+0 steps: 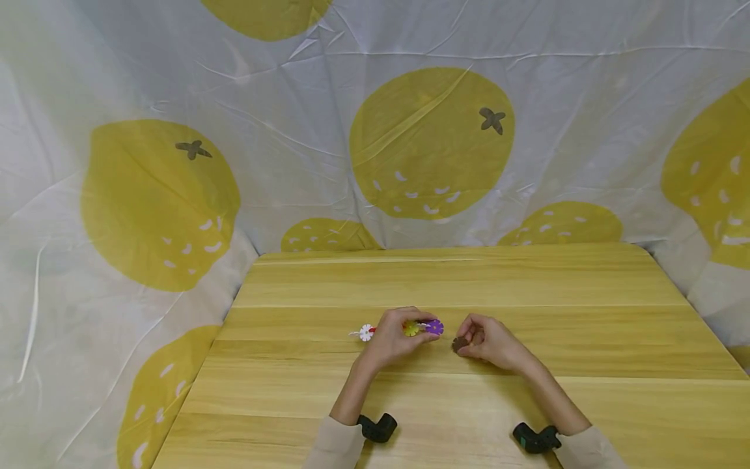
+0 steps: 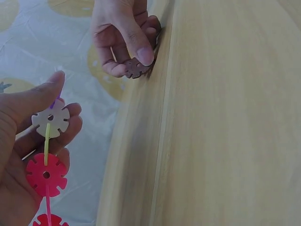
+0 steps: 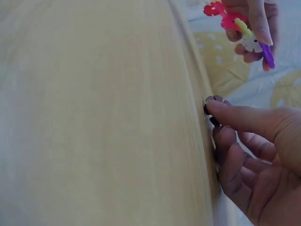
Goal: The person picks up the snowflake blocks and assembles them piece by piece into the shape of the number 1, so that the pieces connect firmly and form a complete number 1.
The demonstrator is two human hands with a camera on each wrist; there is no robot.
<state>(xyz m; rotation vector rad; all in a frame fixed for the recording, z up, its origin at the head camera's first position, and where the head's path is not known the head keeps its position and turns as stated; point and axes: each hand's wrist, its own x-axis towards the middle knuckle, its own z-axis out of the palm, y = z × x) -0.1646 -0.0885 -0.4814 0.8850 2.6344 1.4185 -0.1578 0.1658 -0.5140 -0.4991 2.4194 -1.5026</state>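
Observation:
My left hand (image 1: pixel 391 335) grips a chain of notched plastic discs slotted into one another at alternating angles. A purple disc (image 1: pixel 435 327) forms the end nearest the right hand. Behind it, the left wrist view shows a white disc (image 2: pixel 51 123), an edge-on yellow disc (image 2: pixel 46 148) and a pinkish-red disc (image 2: pixel 46 181). Another white disc (image 1: pixel 366 333) sticks out to the left of the hand. Between thumb and fingers, my right hand (image 1: pixel 497 343) pinches a single brown disc (image 1: pixel 459 345). A short gap separates it from the purple end. The left palm hides part of the chain.
Both hands are over a light wooden table (image 1: pixel 410 397). A pale cloth (image 1: pixel 293 163) printed with large yellow fruit hangs behind the table and along its sides. Black wrist devices sit on the left cuff (image 1: pixel 340 443) and right cuff (image 1: pixel 588 449).

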